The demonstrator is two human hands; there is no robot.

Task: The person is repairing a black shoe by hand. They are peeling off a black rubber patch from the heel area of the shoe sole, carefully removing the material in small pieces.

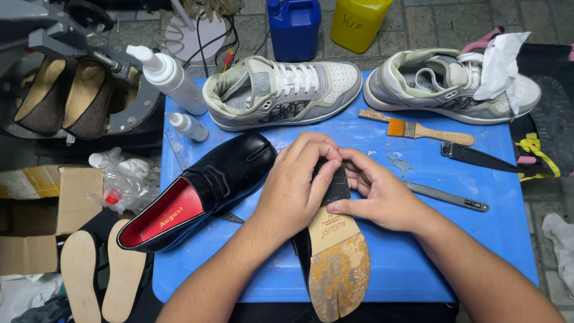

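Black split-toe shoe is lying sole-up on the blue table, heel end gripped by both hands: left hand is curling over it, right hand is pinching its black heel piece. Uneven pressing could be leaving that piece crooked or lifting at an edge

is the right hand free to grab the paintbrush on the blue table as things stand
Probably not yet: the right hand is pressed on the upturned shoe sole along with the left hand. The paintbrush lies just beyond it on the blue table, with nothing between.
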